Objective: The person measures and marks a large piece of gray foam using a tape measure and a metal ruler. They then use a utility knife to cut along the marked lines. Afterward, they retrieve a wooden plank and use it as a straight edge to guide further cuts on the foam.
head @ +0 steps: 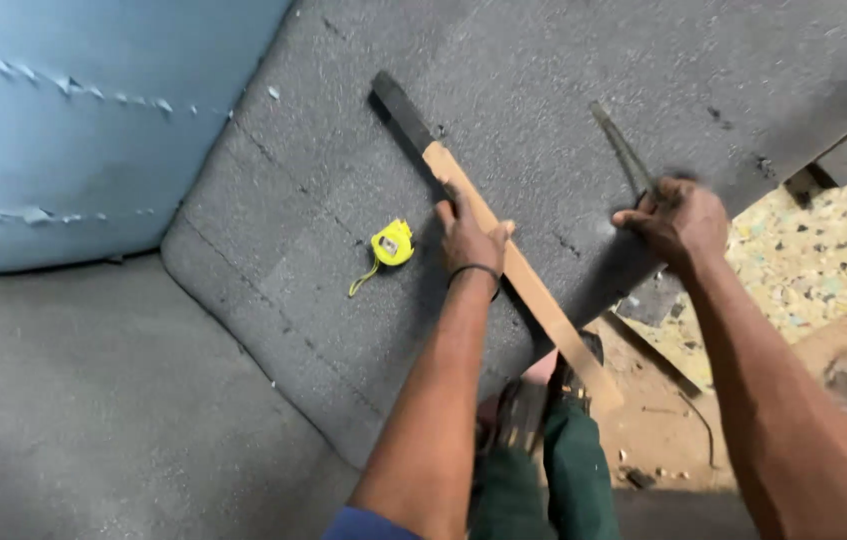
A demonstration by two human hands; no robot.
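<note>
Nearest, legs: my green trousers and shoes sit at the near edge, by the wooden strip's near end.
Left hand: my left hand lies flat, fingers spread and pressing, on the wooden strip, holding nothing else.
Strip: it runs diagonally over the grey foam sheet, its dark end far left, its pale end near right past the sheet's edge.
Right hand: my right hand is closed on a thin dark tool, blurred, its tip on the foam right of the strip.
Doing it well, I judge: keep the left palm heavy so the strip cannot slide, and keep the tool close along a straight line.
Tape: a yellow tape measure lies just left of my left hand.
Far: a blue foam block at far left; speckled foam at right.
</note>
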